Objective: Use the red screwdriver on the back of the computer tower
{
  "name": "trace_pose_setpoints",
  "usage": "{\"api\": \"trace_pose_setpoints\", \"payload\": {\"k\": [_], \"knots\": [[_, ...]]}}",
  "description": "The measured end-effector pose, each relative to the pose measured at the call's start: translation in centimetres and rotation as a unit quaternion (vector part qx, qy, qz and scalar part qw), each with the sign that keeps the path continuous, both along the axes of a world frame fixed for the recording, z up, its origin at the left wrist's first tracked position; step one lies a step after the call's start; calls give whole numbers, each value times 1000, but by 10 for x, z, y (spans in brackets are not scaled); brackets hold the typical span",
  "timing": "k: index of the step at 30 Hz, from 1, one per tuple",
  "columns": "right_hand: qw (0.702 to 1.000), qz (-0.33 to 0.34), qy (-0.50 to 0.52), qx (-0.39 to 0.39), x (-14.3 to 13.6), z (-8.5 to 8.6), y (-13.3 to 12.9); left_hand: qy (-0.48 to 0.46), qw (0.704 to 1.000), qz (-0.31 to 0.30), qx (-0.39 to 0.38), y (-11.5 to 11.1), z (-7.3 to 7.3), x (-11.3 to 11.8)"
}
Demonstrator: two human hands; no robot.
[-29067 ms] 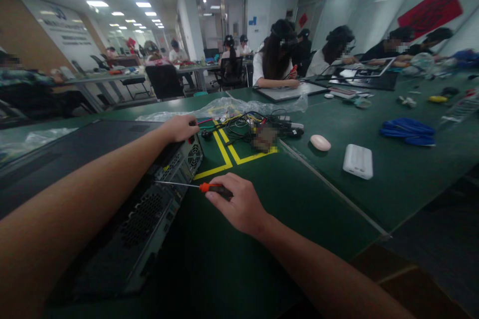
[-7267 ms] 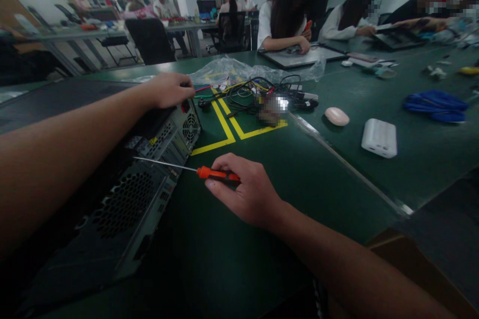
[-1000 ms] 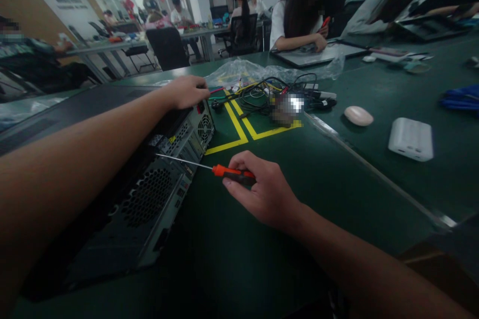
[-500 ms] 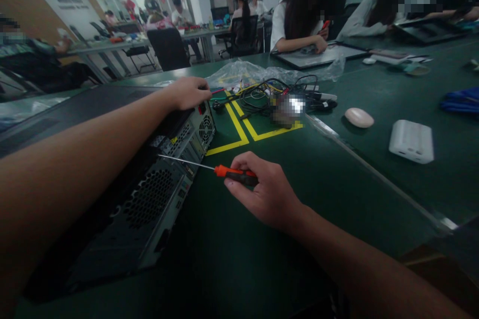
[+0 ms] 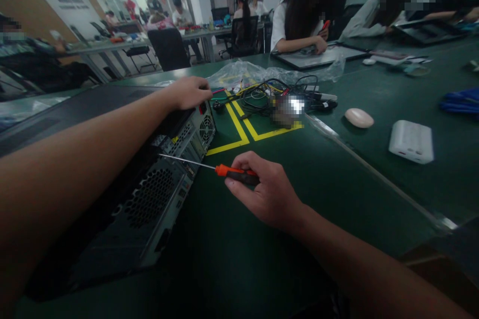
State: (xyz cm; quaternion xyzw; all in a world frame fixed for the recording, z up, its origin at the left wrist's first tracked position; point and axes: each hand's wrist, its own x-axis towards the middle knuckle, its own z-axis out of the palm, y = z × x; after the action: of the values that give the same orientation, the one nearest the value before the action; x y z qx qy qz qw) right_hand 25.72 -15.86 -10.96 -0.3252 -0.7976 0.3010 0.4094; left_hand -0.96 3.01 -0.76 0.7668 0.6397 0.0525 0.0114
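Observation:
A black computer case (image 5: 108,239) lies on the green table at the left, its rear panel with vents and ports facing right. My left hand (image 5: 190,93) rests on the far end of the case, fingers bent over its edge; my forearm crosses above the case and hides part of it. Between thumb and fingers, my right hand (image 5: 267,187) grips a screwdriver (image 5: 235,173) with an orange and black handle. Its long metal shaft points left, and the tip meets the upper edge of the rear panel. Whether a screw sits at the tip is too small to make out.
Beyond the case lie tangled cables (image 5: 258,94) and clear plastic wrap (image 5: 239,67), near yellow tape lines (image 5: 228,147). Farther right are a pinkish oval object (image 5: 359,117) and a white box-shaped device (image 5: 411,141). A co-worker (image 5: 299,25) sits across the table.
Almost nothing differs. The screwdriver and my right hand keep their place at the rear panel, and my left hand stays on the case.

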Motion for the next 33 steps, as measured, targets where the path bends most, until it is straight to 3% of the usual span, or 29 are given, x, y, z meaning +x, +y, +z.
{"api": "trace_pose_setpoints", "payload": {"k": [33], "knots": [[1000,0,-5,-18,1,-1,1,11,1000,-8,1,1,-1,0]]}}
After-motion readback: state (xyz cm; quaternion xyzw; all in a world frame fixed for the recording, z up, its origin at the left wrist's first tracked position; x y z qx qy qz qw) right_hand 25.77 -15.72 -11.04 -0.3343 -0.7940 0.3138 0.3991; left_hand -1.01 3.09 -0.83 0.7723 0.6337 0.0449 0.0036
